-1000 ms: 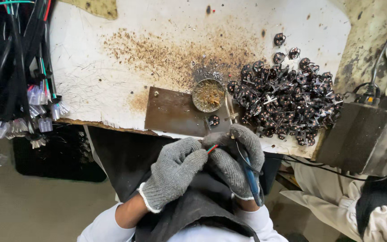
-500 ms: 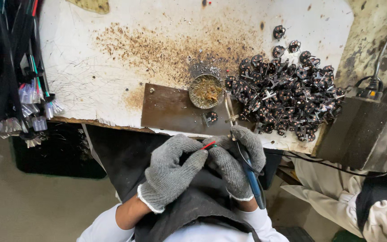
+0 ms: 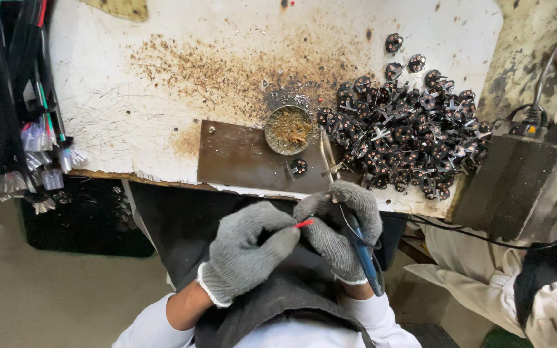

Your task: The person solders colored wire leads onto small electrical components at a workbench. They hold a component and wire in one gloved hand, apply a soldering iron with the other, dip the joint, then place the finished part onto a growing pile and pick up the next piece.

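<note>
Both my hands wear grey knit gloves and meet just below the front edge of the white workbench. My left hand pinches a thin red wire between thumb and fingers. My right hand grips a blue-handled soldering iron, its metal tip pointing up toward the bench, and its fingers touch the wire's end. A small black round part lies on a brown metal plate just above my hands.
A heap of several small black round parts covers the bench's right side. A round tin of brownish flux sits by the plate. Bundled cables with clear connectors hang at left. A grey metal box stands at right.
My hands have drifted slightly lower and closer to my body, still joined around the red wire. The parts on the bench have not moved.
</note>
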Action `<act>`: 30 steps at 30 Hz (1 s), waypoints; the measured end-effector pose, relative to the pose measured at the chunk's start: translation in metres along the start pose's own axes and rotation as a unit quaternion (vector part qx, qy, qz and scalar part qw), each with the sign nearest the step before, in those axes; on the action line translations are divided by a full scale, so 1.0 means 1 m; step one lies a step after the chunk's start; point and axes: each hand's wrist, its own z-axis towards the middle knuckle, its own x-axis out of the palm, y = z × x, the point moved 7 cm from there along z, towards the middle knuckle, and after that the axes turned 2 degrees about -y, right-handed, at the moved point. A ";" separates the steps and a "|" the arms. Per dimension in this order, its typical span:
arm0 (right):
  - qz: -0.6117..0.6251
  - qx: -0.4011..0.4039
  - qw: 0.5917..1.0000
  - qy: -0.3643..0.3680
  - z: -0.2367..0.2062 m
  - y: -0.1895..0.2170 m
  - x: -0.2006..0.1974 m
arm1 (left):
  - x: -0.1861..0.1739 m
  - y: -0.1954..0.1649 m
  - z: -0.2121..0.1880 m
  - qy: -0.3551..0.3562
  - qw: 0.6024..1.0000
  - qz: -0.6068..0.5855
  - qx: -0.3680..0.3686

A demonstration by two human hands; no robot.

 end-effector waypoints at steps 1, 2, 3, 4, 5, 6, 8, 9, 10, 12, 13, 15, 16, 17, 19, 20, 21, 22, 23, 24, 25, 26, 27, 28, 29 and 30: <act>0.062 0.045 0.997 -0.008 -0.004 -0.007 0.002 | 0.001 -0.004 0.001 0.032 0.999 -0.029 0.028; 0.124 0.089 0.988 -0.014 -0.009 -0.014 0.005 | 0.005 0.000 0.001 0.086 0.994 0.066 0.007; 0.087 0.065 0.994 -0.029 -0.012 -0.013 0.006 | 0.007 0.007 0.001 0.138 0.977 0.162 -0.015; 0.050 0.046 0.997 -0.044 -0.016 -0.012 0.008 | 0.009 0.014 0.000 0.189 0.948 0.254 -0.040; 0.013 0.026 0.998 -0.057 -0.018 -0.010 0.009 | 0.003 0.004 0.004 0.127 0.970 0.208 0.014; 0.004 0.021 0.998 -0.065 -0.020 -0.011 0.010 | -0.004 -0.006 0.006 0.060 0.982 0.162 0.070; -0.014 0.011 0.996 -0.084 -0.020 -0.011 0.011 | -0.010 -0.014 0.010 -0.012 0.989 0.127 0.080; -0.032 -0.003 0.995 -0.091 -0.018 -0.010 0.011 | -0.009 -0.012 0.012 -0.017 0.990 0.136 0.033; -0.050 -0.017 0.994 -0.095 -0.014 -0.010 0.011 | -0.009 -0.011 0.015 -0.024 0.989 0.145 -0.014; -0.076 -0.037 0.989 -0.121 -0.003 -0.011 0.009 | -0.010 -0.026 0.026 -0.055 0.985 0.164 0.013; -0.084 -0.038 0.985 -0.143 0.002 -0.012 0.006 | -0.012 -0.033 0.034 -0.071 0.982 0.173 0.024; -0.104 -0.064 0.981 -0.153 0.011 -0.007 0.005 | -0.020 -0.039 0.052 -0.076 0.972 0.224 0.016; -0.117 -0.093 0.978 -0.143 0.015 -0.001 0.007 | -0.025 -0.039 0.062 -0.080 0.965 0.250 0.016; -0.129 -0.122 0.975 -0.130 0.019 0.005 0.009 | -0.027 -0.041 0.072 -0.078 0.953 0.289 0.034; -0.248 -0.134 0.954 -0.104 0.027 0.013 0.014 | -0.028 -0.040 0.085 -0.064 0.927 0.364 0.060; -0.306 -0.137 0.938 -0.093 0.030 0.016 0.016 | -0.028 -0.037 0.090 -0.057 0.923 0.378 0.049; -0.339 -0.125 0.930 -0.065 0.034 0.016 0.019 | -0.027 -0.034 0.093 -0.049 0.918 0.392 0.037; -0.370 -0.113 0.921 -0.036 0.037 0.015 0.022 | -0.025 -0.034 0.095 -0.042 0.913 0.406 0.026; -0.401 -0.103 0.910 -0.010 0.040 0.013 0.024 | -0.025 -0.037 0.095 -0.049 0.917 0.395 0.027; -0.395 -0.127 0.910 -0.007 0.040 0.015 0.025 | -0.025 -0.044 0.093 -0.057 0.920 0.387 0.032; -0.388 -0.150 0.909 -0.007 0.040 0.016 0.026 | -0.025 -0.051 0.093 -0.064 0.922 0.380 0.038; -0.383 -0.165 0.909 -0.007 0.038 0.016 0.026 | -0.023 -0.056 0.092 -0.042 0.923 0.382 0.031; -0.391 -0.149 0.908 0.001 0.035 0.012 0.026 | -0.019 -0.059 0.088 -0.023 0.925 0.379 0.019; -0.398 -0.145 0.906 0.013 0.031 0.007 0.026 | -0.018 -0.062 0.087 -0.017 0.927 0.375 0.014; -0.402 -0.147 0.903 0.023 0.027 0.003 0.025 | -0.025 -0.067 0.080 -0.061 0.937 0.345 -0.002; -0.293 -0.003 0.956 -0.018 0.023 -0.016 0.009 | -0.031 -0.067 0.071 -0.096 0.945 0.312 -0.027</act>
